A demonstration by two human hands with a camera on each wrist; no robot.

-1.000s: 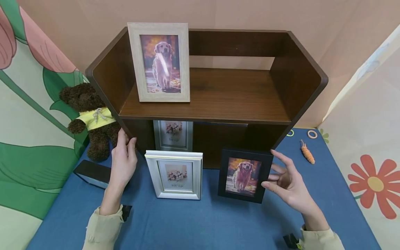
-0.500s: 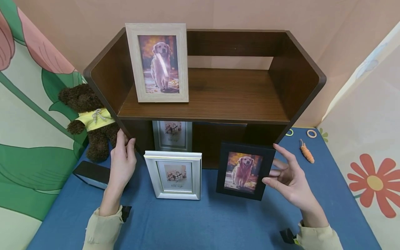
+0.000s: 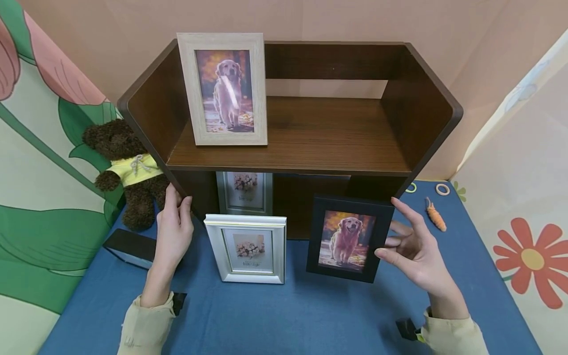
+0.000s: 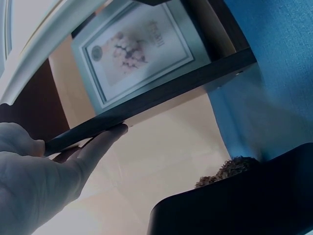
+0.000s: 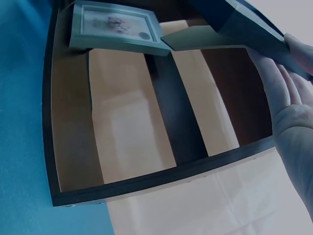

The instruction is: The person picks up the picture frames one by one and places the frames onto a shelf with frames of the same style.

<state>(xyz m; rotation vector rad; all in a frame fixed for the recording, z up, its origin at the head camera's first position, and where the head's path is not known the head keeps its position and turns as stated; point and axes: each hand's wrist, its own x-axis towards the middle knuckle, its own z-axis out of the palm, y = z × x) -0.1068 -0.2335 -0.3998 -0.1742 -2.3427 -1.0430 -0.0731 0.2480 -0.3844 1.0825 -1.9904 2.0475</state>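
My right hand (image 3: 410, 246) pinches the right edge of a black frame (image 3: 348, 238) with a dog photo and holds it upright just above the blue tabletop, in front of the brown shelf's (image 3: 310, 143) lower opening. The right wrist view shows my fingers (image 5: 288, 122) behind the black frame (image 5: 244, 24). My left hand (image 3: 174, 229) rests with straight fingers on the shelf's left side panel; its fingers (image 4: 98, 144) lie along the panel's edge (image 4: 161, 95). A silver flower frame (image 3: 246, 248) stands between my hands.
A pale wooden dog frame (image 3: 224, 88) stands on the upper shelf at the left. A grey flower frame (image 3: 245, 192) is in the lower compartment. A brown teddy bear (image 3: 126, 167) and a black box (image 3: 130, 245) are at the left. A carrot toy (image 3: 436, 215) and rings (image 3: 442, 190) lie at the right.
My right hand has lifted the black frame a little up and toward the shelf. The left hand has stayed on the side panel.
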